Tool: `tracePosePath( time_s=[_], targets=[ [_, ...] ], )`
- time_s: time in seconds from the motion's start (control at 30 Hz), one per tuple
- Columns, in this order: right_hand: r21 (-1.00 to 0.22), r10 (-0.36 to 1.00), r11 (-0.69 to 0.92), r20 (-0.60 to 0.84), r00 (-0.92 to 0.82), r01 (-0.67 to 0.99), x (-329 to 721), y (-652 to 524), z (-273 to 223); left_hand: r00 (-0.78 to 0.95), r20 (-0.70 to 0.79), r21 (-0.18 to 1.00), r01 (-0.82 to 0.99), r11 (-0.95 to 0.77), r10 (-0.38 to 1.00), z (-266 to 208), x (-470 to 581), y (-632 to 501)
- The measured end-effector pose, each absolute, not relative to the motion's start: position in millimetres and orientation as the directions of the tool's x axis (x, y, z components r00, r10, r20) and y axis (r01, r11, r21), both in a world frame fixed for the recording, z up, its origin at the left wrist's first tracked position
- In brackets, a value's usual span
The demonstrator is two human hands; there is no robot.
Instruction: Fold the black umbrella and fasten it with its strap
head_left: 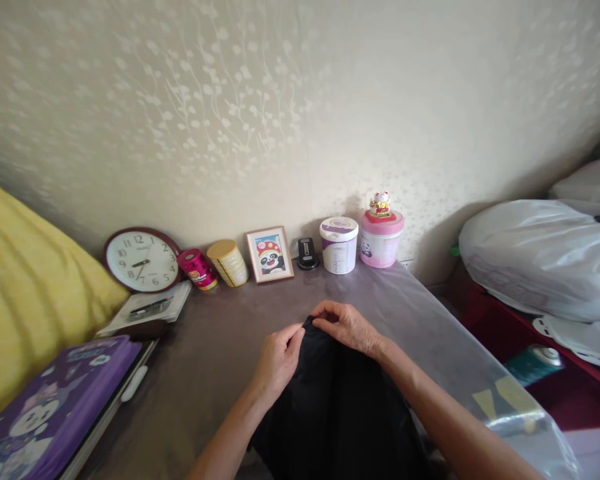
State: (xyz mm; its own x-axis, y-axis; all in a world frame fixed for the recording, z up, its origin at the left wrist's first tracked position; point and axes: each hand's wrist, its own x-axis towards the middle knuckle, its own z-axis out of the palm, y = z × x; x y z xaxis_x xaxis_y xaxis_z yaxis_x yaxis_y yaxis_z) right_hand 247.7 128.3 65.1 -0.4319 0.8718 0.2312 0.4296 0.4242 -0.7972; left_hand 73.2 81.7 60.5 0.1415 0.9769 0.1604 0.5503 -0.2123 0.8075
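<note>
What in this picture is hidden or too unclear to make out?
Head view, the only one:
- Black cloth: its lower part runs off the bottom edge, so its kind is unclear.
- Left hand and right hand: fingertips curl into the cloth's top edge, hiding the exact grip.
- Cans: labels too small to read.
- White bag: contents hidden by the plastic.
- Purple book: cut off at the left corner.

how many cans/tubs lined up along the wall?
4: red can lying beside the clock, gold can tilted beside it, white tub and pink tub upright, right of the frame.
</note>
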Motion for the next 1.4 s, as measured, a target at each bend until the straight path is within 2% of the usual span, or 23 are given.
tracePosePath(
  time_s=[0.1, 0.2, 0.33, 0.47, 0.8, 0.87, 1.0, 1.07, 1.23, 1.3, 1.4],
  targets=[
    [-0.803, 0.867, 0.437, 0.256, -0.427, 0.406, 247, 130, 64, 0.144, 0.165, 0.804, 0.554, -0.217, 0.976, 59, 73, 82],
    [-0.861, 0.877, 0.412, 0.286, -0.385, 0.299, 245, 134, 62, 0.153, 0.173, 0.807, 0.544, -0.229, 0.973, 59, 72, 83],
    [-0.942, 0.877, 0.299, 0.208, -0.433, 0.155, 244, 138, 62, 0.177, 0.191, 0.833, 0.491, -0.255, 0.965, 57, 71, 86],
    [-0.953, 0.866, 0.250, 0.142, -0.480, 0.169, 243, 140, 60, 0.163, 0.182, 0.851, 0.468, -0.239, 0.970, 56, 70, 86],
    [-0.995, 0.896, 0.090, 0.067, -0.440, 0.033, 238, 140, 58, 0.162, 0.139, 0.853, 0.482, -0.201, 0.977, 62, 71, 83],
    [-0.988, 0.886, 0.135, 0.088, -0.456, 0.072, 237, 143, 56, 0.159, 0.128, 0.851, 0.490, -0.191, 0.979, 62, 71, 84],
    [-0.922, 0.907, 0.285, 0.171, -0.385, 0.261, 233, 149, 51, 0.184, 0.065, 0.852, 0.502, -0.150, 0.981, 62, 63, 80],
    [-0.898, 0.889, 0.328, 0.188, -0.417, 0.294, 233, 149, 51, 0.204, 0.020, 0.856, 0.502, -0.123, 0.979, 63, 53, 72],
    [-0.883, 0.787, 0.258, -0.044, -0.615, 0.393, 243, 144, 54, 0.226, -0.086, 0.886, 0.463, -0.030, 0.970, 54, 15, 36],
    [-0.858, 0.781, 0.253, -0.092, -0.617, 0.447, 245, 144, 53, 0.223, -0.127, 0.932, 0.361, 0.039, 0.967, 40, 4, 18],
    [-0.860, 0.798, 0.246, -0.081, -0.597, 0.446, 244, 146, 50, 0.212, -0.326, 0.944, 0.125, 0.306, 0.921, 13, 0, -8]
  ],
)
